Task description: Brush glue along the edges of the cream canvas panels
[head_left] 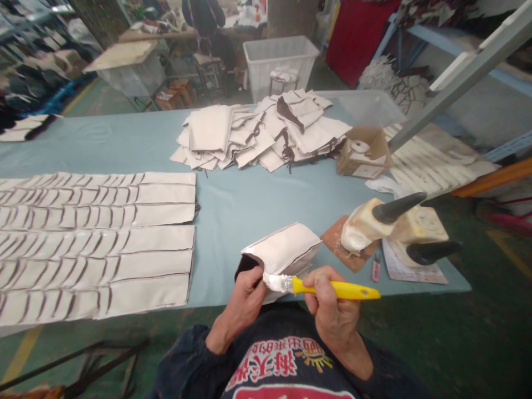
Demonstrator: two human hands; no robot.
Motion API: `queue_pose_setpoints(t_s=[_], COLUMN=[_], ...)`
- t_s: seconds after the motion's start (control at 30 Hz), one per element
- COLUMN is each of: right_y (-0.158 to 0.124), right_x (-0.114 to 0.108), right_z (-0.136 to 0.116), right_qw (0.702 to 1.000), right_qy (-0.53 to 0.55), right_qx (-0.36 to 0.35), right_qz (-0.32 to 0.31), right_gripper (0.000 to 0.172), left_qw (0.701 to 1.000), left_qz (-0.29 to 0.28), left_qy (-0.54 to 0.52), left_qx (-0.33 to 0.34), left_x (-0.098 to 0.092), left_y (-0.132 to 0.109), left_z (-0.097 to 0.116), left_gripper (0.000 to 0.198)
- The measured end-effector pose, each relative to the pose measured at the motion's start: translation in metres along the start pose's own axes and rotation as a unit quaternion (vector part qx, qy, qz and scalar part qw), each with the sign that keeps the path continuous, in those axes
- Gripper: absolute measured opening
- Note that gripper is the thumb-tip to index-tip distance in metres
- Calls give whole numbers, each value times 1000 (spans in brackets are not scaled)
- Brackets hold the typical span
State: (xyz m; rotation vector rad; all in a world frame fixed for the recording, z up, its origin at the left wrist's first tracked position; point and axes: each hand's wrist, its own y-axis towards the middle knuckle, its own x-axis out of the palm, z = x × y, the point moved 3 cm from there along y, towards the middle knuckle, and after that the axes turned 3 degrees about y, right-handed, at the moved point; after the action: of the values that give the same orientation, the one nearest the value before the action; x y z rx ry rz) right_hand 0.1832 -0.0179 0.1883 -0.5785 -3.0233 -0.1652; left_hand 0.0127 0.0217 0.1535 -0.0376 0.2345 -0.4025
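My left hand is closed on the near edge of a folded white leather piece with a dark lining, held just above the table's front edge. My right hand grips a brush with a yellow handle. Its white, glue-laden bristles touch the leather piece right beside my left thumb. Both hands are close together in front of my chest.
Rows of overlapped white strips cover the left of the blue table. A heap of white pieces lies at the back, a small cardboard box to its right. Glue-crusted pots with dark handles stand at right.
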Motion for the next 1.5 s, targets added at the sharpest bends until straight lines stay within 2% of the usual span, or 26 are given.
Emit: queue_pose_setpoints(t_s=[0.2,0.37,0.53,0.7,0.8,0.93,1.07,1.2,1.27,1.4,1.5], right_y=[20,22,17,23,31,37,37,37,39,38,36], right_x=[-6,7,-5,-16,-13,-4,-1,2,-1,-17,-20], right_z=[7,12,7,6,4,4,4,-5,-11,-17,-20], right_qw=[997,998,998,998,999,999,991,955,941,940,939], right_qy=[15,53,30,22,34,33,-48,-134,-156,-180,-174], right_qx=[-8,11,40,45,6,-40,-112,-247,-283,-282,-279], right_qz=[80,30,33,26,22,-11,-52,-93,-102,-64,-98], right_gripper=[36,37,40,40,38,37,32,21,20,20,21], left_qw=[1000,1000,998,978,958,949,931,918,913,902,898], left_qz=[0,-5,9,20,-12,-76,-137,-125,-106,-89,-99], left_qy=[-10,-13,-36,-151,-218,-245,-286,-314,-324,-346,-348], left_qx=[-11,-26,-46,-141,-186,-182,-181,-208,-224,-242,-248], left_x=[1,2,-2,-8,-12,-16,-12,-9,-9,-10,-10], left_y=[6,10,13,22,29,31,23,17,17,18,17], left_z=[1,0,-3,-6,-1,13,23,21,18,16,15], left_gripper=[44,44,43,47,52,42,42,41,40,40,39])
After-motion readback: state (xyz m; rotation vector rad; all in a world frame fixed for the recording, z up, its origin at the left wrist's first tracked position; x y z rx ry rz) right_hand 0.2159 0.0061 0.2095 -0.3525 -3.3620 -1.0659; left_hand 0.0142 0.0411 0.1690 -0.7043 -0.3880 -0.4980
